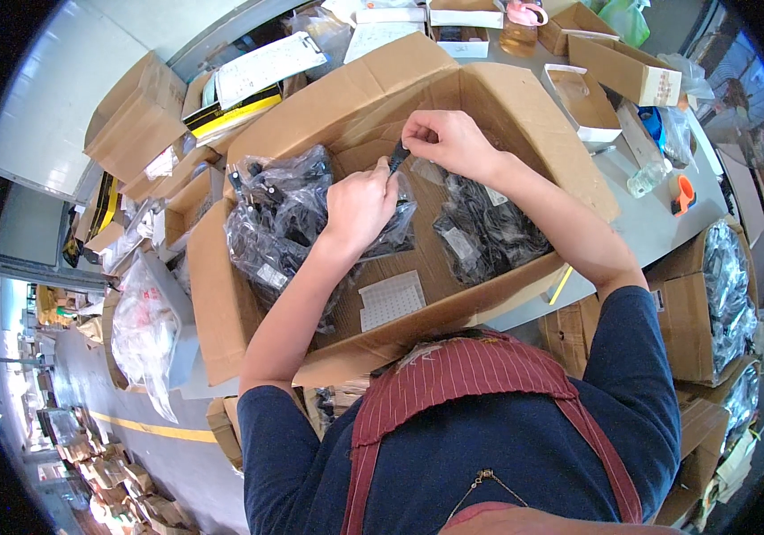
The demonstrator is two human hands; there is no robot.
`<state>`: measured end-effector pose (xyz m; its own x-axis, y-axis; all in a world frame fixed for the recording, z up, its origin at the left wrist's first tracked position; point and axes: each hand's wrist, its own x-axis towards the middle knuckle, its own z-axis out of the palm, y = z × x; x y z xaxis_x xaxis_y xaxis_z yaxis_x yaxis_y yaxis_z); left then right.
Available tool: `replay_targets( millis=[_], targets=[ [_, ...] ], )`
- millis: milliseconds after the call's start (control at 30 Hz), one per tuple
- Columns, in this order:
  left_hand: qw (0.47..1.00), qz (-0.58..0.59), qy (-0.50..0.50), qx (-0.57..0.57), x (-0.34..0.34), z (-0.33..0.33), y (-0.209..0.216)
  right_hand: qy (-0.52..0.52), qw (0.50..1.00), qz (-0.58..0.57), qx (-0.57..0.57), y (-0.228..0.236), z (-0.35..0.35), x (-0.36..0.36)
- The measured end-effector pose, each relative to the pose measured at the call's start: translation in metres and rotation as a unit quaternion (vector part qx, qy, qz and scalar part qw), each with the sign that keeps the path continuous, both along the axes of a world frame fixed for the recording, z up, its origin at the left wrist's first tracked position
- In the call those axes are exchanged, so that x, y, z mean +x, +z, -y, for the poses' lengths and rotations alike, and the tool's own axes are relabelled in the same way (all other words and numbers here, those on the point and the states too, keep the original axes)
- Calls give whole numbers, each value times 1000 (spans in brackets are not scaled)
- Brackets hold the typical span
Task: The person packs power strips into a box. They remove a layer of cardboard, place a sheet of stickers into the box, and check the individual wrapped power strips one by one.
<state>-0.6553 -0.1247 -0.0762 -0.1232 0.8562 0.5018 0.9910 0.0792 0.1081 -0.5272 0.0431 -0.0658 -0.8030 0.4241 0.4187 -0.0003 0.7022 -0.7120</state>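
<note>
A large open cardboard box (221, 308) stands before me, and both hands are over it. My left hand (362, 205) pinches a small, slim black part (398, 157) between thumb and fingers. My right hand (453, 143) is closed in a pinch at that part's upper end; its exact kind is too small to make out. Below my left hand lies a heap of black parts in clear plastic bags (279, 218). Another bagged black heap (489, 234) sits under my right forearm. A white sheet of small labels (392, 300) lies on the box floor between them.
Behind the box stand small cartons (578, 98), papers on a clipboard (268, 67) and a pink-lidded jug (521, 31). An orange tape roll (682, 193) and a clear bottle (649, 178) rest on the grey table at right. Cartons of bagged parts (728, 294) stand lower right.
</note>
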Motion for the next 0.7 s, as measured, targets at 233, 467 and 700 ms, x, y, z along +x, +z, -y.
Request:
replay_targets(
  millis=[233,467,700],
  targets=[
    [1000,1,-15,-4,0,0,-2,-63,994,29,89,-5,3,-3],
    [999,39,-27,23,-6,-2,-12,-181,971,116,107,-3,-30,1],
    [878,446,172,11,-127,9,-33,-195,979,2,64,-6,-62,1]
  ],
)
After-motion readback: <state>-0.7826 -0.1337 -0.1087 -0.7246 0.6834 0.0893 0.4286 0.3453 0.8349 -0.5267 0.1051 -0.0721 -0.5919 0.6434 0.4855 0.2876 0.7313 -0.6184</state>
